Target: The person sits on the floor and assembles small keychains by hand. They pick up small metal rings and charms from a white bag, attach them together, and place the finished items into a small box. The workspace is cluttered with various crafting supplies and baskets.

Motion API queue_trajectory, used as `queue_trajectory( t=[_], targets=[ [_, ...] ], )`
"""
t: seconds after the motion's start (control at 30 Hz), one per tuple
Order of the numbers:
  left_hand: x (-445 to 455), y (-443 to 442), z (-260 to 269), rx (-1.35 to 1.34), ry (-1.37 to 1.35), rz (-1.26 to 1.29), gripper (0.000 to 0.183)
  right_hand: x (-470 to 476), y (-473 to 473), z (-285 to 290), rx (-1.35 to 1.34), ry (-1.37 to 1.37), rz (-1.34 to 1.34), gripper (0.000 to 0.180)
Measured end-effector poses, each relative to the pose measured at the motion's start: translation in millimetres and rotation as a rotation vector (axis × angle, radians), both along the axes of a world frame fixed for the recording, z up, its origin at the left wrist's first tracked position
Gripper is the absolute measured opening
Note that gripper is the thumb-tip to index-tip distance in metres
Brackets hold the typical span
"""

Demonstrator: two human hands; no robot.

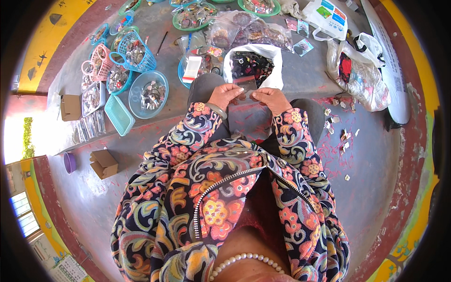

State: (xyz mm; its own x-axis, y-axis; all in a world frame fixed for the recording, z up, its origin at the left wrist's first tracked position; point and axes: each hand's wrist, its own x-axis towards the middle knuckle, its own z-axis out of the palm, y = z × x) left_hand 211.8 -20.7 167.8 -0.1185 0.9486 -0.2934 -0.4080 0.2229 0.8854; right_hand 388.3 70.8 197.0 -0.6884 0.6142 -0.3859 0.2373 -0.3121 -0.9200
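Note:
Between my hands, just in front of the open white bag [276, 63], I hold a small clear plastic bag [246, 84] with a red strip along its top. My left hand [227, 96] pinches one side of it between thumb and fingers. The other side is at the fingertips of my right hand [269, 99]. Many small, mostly dark and some coloured pieces [248, 63] fill the white bag; what they are is too small to tell. A white box with a red edge [192, 69] lies to the left of the bag.
Baskets and bowls of small packets stand at left, among them a blue basket [135, 53] and a round blue basin [148, 94]. Beyond the white bag lie clear bags of round items [250, 31]. A stuffed plastic sack [366, 81] is at right. Cardboard boxes [104, 164] sit lower left.

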Motion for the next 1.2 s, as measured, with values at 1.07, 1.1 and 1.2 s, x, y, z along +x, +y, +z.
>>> queue_trajectory(
  t=[1.07,1.1,1.2],
  targets=[
    [-1.7,-1.9,-2.3,0.031,-0.048,-0.127,0.020,-5.5,-6.4,0.2,0.037,0.168,-0.137,0.011],
    [-0.9,-1.0,-6.4,0.047,-0.081,-0.112,0.020,-5.5,-5.7,-1.2,0.060,0.159,-0.126,0.010],
    [-0.9,-0.5,-12.6,0.077,-0.099,-0.104,0.020,-6.5,-6.2,-2.6,0.078,0.153,-0.123,0.010]
  ],
)
